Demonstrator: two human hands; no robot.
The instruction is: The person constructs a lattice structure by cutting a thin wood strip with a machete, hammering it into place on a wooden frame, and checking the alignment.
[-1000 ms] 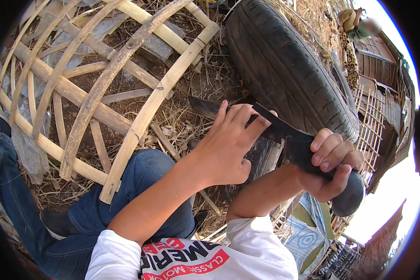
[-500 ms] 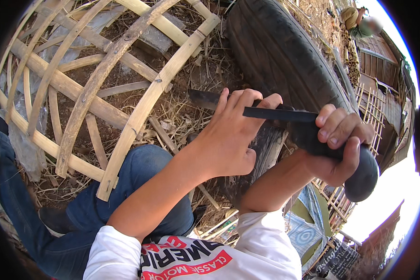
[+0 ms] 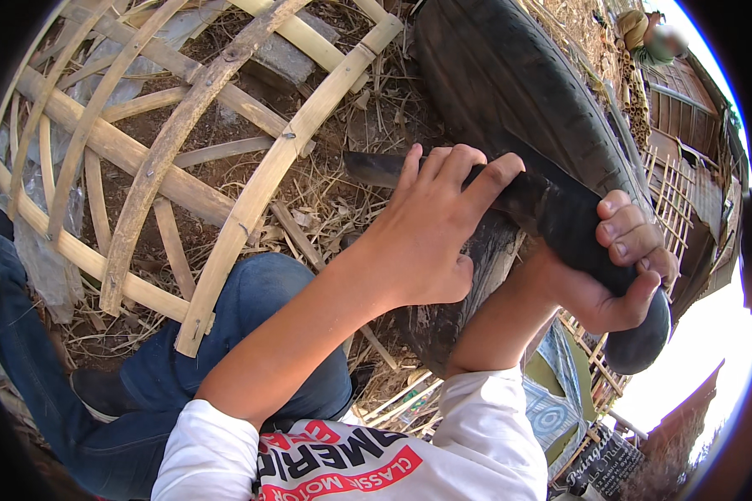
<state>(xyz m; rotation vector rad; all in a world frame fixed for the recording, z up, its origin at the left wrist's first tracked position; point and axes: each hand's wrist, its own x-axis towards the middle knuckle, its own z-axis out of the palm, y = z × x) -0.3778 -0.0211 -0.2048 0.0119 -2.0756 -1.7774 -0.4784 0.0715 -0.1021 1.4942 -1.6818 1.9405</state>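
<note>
A large dark knife [image 3: 551,209] with a thick rounded handle lies across the middle of the view, its blade tip pointing left over the straw. My right hand [image 3: 618,267] is wrapped around the handle. My left hand [image 3: 426,230] rests on the blade's flat, fingers spread over its top edge. Under my left hand stands a dark upright piece [image 3: 468,284]; what it is I cannot tell. My jeans-clad knees [image 3: 251,309] are below.
A round bamboo-strip frame [image 3: 251,200] lies on the straw-covered dirt at left. A big black tyre [image 3: 510,83] stands behind the knife. Another person [image 3: 652,37] sits far off at top right near a wooden hut and bamboo fencing [image 3: 668,192].
The knife has tipped from slanting to nearly level and sits lower in view. My left fingers have slid along the blade and my right hand has shifted right.
</note>
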